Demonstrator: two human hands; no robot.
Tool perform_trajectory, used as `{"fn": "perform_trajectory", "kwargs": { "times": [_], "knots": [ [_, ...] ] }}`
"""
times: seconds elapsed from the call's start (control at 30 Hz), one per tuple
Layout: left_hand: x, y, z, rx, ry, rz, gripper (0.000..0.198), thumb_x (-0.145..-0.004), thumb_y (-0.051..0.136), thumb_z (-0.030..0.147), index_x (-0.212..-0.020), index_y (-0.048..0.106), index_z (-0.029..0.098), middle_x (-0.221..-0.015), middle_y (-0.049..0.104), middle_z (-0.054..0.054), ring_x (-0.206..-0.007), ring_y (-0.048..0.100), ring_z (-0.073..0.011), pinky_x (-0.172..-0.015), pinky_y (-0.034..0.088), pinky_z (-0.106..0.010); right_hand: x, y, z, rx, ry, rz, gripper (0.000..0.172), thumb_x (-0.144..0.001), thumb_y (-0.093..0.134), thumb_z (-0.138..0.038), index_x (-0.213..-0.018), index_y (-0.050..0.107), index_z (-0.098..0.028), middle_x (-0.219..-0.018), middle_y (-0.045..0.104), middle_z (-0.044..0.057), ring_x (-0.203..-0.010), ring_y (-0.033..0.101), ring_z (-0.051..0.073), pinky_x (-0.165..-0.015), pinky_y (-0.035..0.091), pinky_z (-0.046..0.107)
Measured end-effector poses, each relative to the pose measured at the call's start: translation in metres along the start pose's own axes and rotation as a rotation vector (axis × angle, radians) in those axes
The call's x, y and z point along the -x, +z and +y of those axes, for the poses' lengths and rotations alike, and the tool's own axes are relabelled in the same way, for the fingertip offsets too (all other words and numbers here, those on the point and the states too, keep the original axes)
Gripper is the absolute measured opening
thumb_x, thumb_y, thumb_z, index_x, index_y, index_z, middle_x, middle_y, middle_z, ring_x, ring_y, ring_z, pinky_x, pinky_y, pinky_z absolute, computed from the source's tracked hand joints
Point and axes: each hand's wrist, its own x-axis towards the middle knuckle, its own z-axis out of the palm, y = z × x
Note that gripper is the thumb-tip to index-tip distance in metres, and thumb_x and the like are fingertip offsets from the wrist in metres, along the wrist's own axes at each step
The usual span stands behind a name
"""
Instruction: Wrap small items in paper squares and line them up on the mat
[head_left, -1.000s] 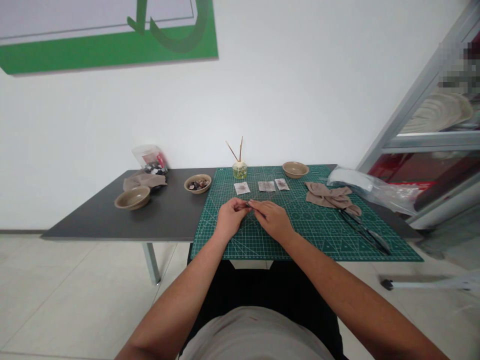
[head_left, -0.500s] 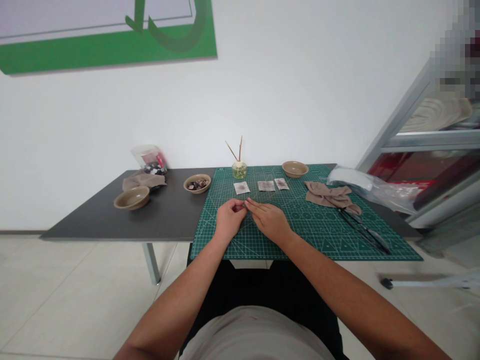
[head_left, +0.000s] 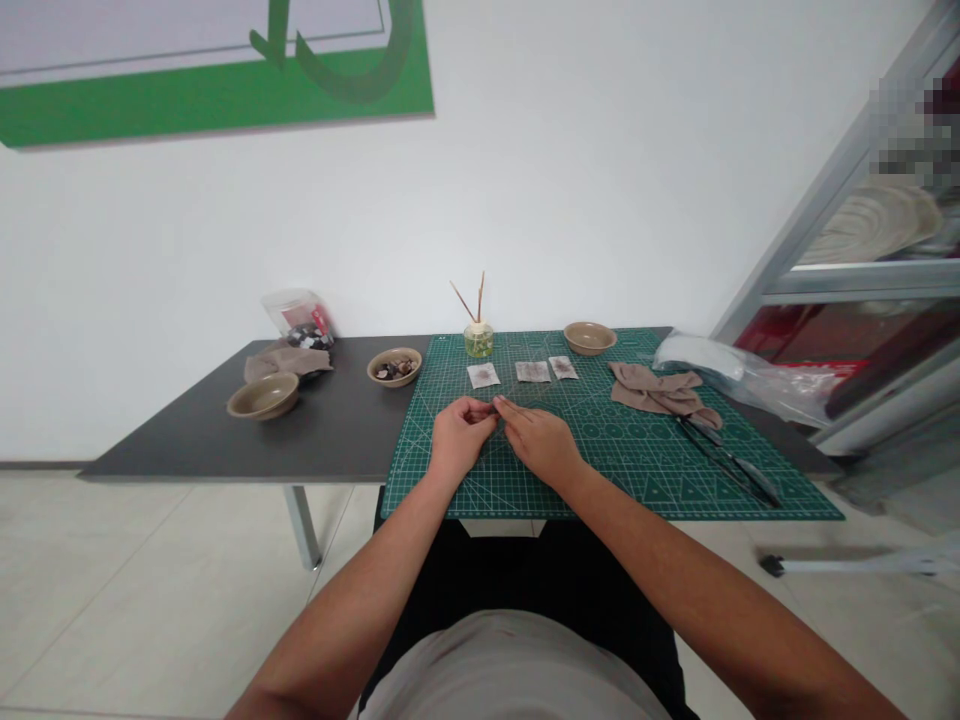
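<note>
My left hand (head_left: 459,434) and my right hand (head_left: 541,440) meet fingertip to fingertip above the green cutting mat (head_left: 480,485). Both are closed in a pinch around something small, mostly hidden by the fingers, which I cannot make out. Just beyond them lie three small whitish packets with dark marks: a left packet (head_left: 484,375), a middle packet (head_left: 532,372) and a right packet (head_left: 563,368). To the left, on the dark tabletop, stands a tan bowl (head_left: 372,375) holding several small dark and pale pieces.
A reed diffuser (head_left: 479,341) and a tan bowl (head_left: 590,340) stand at the mat's back. At right lie a brown cloth (head_left: 660,390), black tongs (head_left: 727,462) and a plastic bag (head_left: 750,375). Another bowl (head_left: 264,398), a cloth (head_left: 289,359) and a clear container (head_left: 298,315) sit left.
My fingertips have shifted very slightly where they meet. Everything on the table stays where it was.
</note>
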Motion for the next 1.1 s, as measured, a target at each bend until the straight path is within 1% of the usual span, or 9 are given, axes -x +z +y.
{"fn": "perform_trajectory", "kwargs": {
  "times": [0.13,0.27,0.4,0.57,0.7,0.8,0.87,1.0,1.1],
  "knots": [
    [-0.001,0.0,0.001,-0.035,0.008,-0.008,0.009,-0.066,0.066,0.021,-0.073,0.068,0.016,-0.065,0.065,0.0,-0.059,0.058,-0.012,-0.059,0.044,-0.024,0.0,0.0,-0.001,0.009,-0.039,-0.01,0.04,-0.092,0.044,-0.013,-0.13,0.054,-0.012,-0.131,0.057,0.012,-0.11,0.063,0.019,-0.09,0.052,0.032],
    [-0.001,0.0,-0.001,0.0,-0.025,0.009,0.015,-0.066,0.069,0.027,-0.075,0.068,0.015,-0.064,0.066,-0.001,-0.058,0.058,-0.0122,-0.057,0.043,-0.024,-0.001,0.0,-0.001,0.022,0.001,0.002,0.04,-0.091,0.044,-0.012,-0.129,0.055,-0.012,-0.129,0.059,0.013,-0.108,0.064,0.019,-0.088,0.053,0.032],
    [-0.002,0.0,-0.004,0.003,0.0,-0.001,0.011,-0.067,0.068,0.025,-0.074,0.068,0.015,-0.064,0.065,0.0,-0.057,0.057,-0.0115,-0.056,0.042,-0.023,-0.001,-0.001,-0.001,0.01,-0.03,-0.011,0.04,-0.091,0.045,-0.013,-0.13,0.055,-0.012,-0.13,0.059,0.013,-0.11,0.063,0.02,-0.09,0.052,0.033],
    [-0.003,0.001,-0.007,0.05,-0.011,-0.026,0.016,-0.066,0.071,0.027,-0.076,0.067,0.015,-0.064,0.065,0.0,-0.058,0.058,-0.0118,-0.057,0.043,-0.023,0.0,0.0,-0.002,-0.011,0.018,-0.008,0.043,-0.09,0.045,-0.011,-0.132,0.053,-0.015,-0.126,0.062,0.012,-0.106,0.065,0.02,-0.089,0.053,0.035],
    [-0.002,0.0,-0.006,0.089,-0.006,-0.02,0.016,-0.067,0.071,0.026,-0.076,0.066,0.015,-0.065,0.065,0.0,-0.058,0.058,-0.0114,-0.058,0.044,-0.023,0.0,0.0,-0.001,-0.037,0.0,-0.02,0.044,-0.09,0.045,-0.012,-0.134,0.052,-0.015,-0.124,0.064,0.011,-0.104,0.065,0.02,-0.09,0.051,0.034],
    [-0.001,0.0,-0.004,0.123,-0.001,-0.017,0.018,-0.066,0.073,0.028,-0.076,0.065,0.015,-0.063,0.062,0.001,-0.056,0.055,-0.0101,-0.056,0.042,-0.022,0.0,-0.001,0.0,-0.051,0.09,-0.057,0.042,-0.092,0.044,-0.016,-0.133,0.053,-0.015,-0.107,0.072,0.01,-0.089,0.069,0.02,-0.082,0.053,0.033],
    [-0.001,0.0,-0.004,0.167,0.008,-0.025,0.019,-0.065,0.074,0.028,-0.075,0.063,0.015,-0.061,0.06,0.003,-0.055,0.053,-0.0092,-0.055,0.042,-0.022,-0.001,-0.001,0.001,-0.064,0.158,-0.08,0.04,-0.093,0.044,-0.02,-0.131,0.055,-0.015,-0.097,0.074,0.009,-0.082,0.07,0.02,-0.076,0.053,0.032],
    [-0.004,0.002,-0.006,0.3,0.08,-0.006,0.023,-0.065,0.072,0.023,-0.085,0.062,0.017,-0.068,0.061,0.003,-0.061,0.056,-0.0091,-0.063,0.047,-0.023,-0.001,-0.001,0.003,-0.132,0.219,-0.043,0.037,-0.094,0.043,-0.023,-0.126,0.059,-0.017,-0.102,0.074,0.007,-0.084,0.07,0.02,-0.074,0.053,0.029],
    [-0.006,0.002,-0.01,0.262,0.075,-0.044,0.02,-0.068,0.068,0.021,-0.088,0.067,0.017,-0.071,0.064,0.001,-0.066,0.06,-0.0113,-0.068,0.049,-0.025,-0.001,-0.002,0.004,-0.149,0.251,0.016,0.039,-0.093,0.043,-0.023,-0.129,0.057,-0.018,-0.104,0.073,0.007,-0.083,0.071,0.019,-0.074,0.053,0.028]
  ]
}}
